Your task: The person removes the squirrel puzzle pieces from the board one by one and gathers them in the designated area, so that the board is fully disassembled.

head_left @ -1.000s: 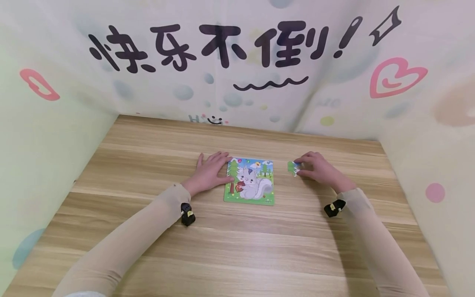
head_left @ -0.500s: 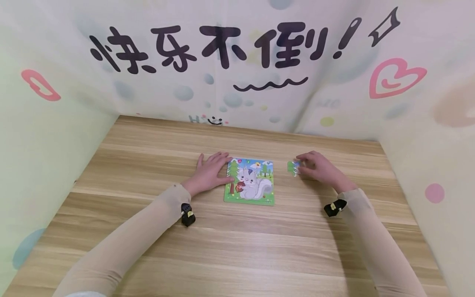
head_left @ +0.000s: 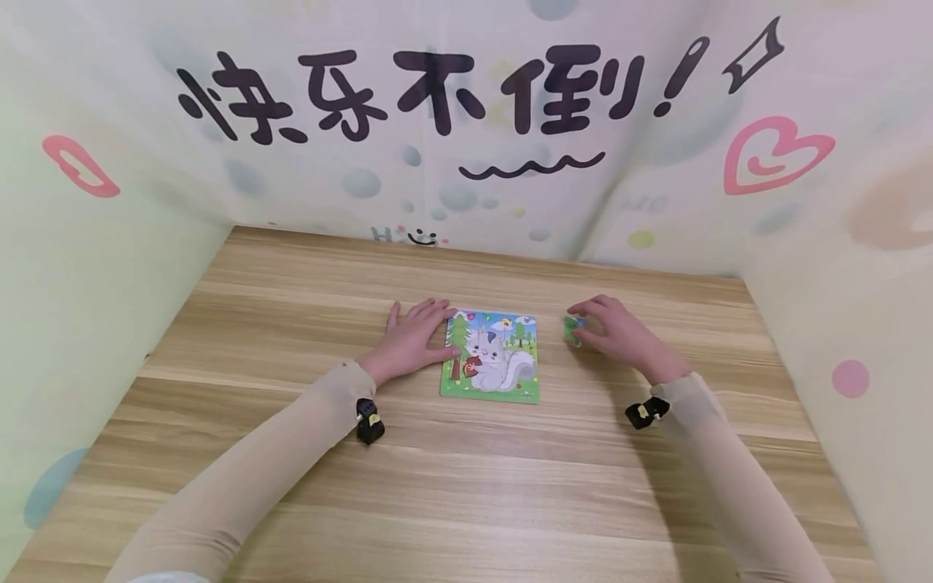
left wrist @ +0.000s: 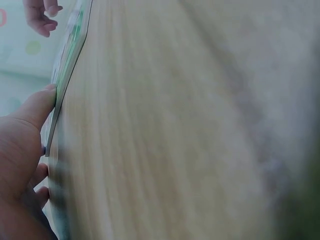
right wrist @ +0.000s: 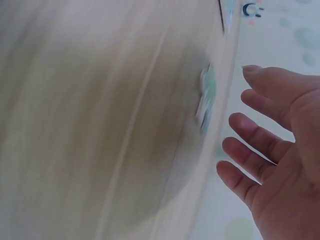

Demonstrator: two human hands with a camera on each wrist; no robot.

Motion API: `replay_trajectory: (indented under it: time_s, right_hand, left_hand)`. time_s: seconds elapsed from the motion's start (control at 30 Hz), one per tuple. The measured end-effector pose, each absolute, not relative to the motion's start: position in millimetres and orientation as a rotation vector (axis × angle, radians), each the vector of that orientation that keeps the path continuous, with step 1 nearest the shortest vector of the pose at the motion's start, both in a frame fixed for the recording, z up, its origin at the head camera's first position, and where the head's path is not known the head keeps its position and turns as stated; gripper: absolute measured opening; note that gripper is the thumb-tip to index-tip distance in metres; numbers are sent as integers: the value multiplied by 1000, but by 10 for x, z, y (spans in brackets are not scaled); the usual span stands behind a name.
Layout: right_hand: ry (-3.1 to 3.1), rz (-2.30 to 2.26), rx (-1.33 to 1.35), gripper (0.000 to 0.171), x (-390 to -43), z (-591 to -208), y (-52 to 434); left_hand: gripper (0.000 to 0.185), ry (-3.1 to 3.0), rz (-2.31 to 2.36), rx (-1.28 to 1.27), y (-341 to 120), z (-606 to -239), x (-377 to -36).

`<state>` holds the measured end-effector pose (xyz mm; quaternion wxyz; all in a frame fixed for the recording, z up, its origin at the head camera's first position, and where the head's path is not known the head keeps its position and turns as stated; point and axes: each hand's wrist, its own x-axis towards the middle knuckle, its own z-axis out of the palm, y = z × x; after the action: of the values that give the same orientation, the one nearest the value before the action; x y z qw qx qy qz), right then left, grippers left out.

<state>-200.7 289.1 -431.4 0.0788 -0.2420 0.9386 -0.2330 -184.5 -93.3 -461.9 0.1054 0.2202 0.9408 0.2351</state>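
Observation:
A square squirrel picture puzzle [head_left: 496, 380] lies flat on the wooden table. My left hand [head_left: 410, 344] rests at its left side in the head view, thumb over the left edge and index fingertip at the far left corner. The thumb [left wrist: 42, 102] lies straight on the board in the left wrist view. Right of the board is a small green and blue jigsaw piece [head_left: 571, 330]. My right hand [head_left: 615, 332] hovers over it with fingers loosely bent, covering part of it. From the right wrist view, those fingers [right wrist: 245, 182] are apart from the piece [right wrist: 207, 92].
The wooden table [head_left: 466, 486] reaches back to a printed cloth wall [head_left: 306, 186] behind the puzzle. More cloth hangs along the left and right sides. A small black device [head_left: 369, 421] is strapped at each wrist.
My right hand has loosened from the jigsaw piece and shifted slightly left over it, hiding part of it. The left hand and the squirrel puzzle have stayed in place.

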Motion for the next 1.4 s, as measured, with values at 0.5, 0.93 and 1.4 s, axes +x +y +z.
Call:
replay_trajectory:
  time_s: [0.5,0.93,1.4]
  right_hand:
    - [2756,-686,-806,44,-1980,-4242,2396]
    - [2708,-671,-897,45,-1968,-4200,2028]
    - [2705,-540,-946,50,-2084,-4313,1731]
  left_hand:
    - [82,2771,682,662,-938,-4610,-1840]
    - [81,2775,705,668,-943,-4646,-1846]
    - [81,2766,713,662,-952,-4647,-1849]
